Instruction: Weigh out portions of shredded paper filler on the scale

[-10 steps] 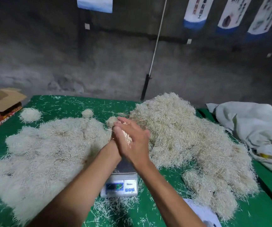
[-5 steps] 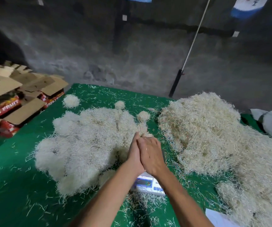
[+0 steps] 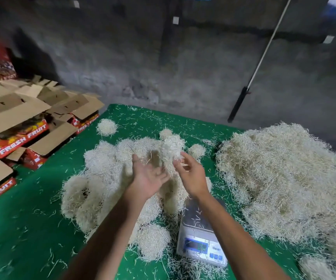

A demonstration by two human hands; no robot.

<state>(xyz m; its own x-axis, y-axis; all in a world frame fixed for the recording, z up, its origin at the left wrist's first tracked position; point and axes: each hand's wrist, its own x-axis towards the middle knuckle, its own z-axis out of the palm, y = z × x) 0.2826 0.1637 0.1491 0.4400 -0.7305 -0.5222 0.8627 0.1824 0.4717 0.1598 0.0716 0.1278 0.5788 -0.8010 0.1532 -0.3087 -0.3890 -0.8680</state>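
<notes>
While both hands hovered above the green cloth-covered table point(image 3: 31, 229), a compact wad of pale shredded paper filler point(image 3: 172, 147) sat just beyond the fingertips, seemingly in mid-air, gripped by neither. Left of it, the left hand point(image 3: 147, 178) lay palm-up with fingers spread and relaxed, holding nothing. To the right, the right hand point(image 3: 191, 176) was loosely curled, its fingertips near the wad's lower edge; contact could not be judged. Nearer and rightward, the small silver digital scale point(image 3: 200, 235) stood with only stray strands on its platform.
</notes>
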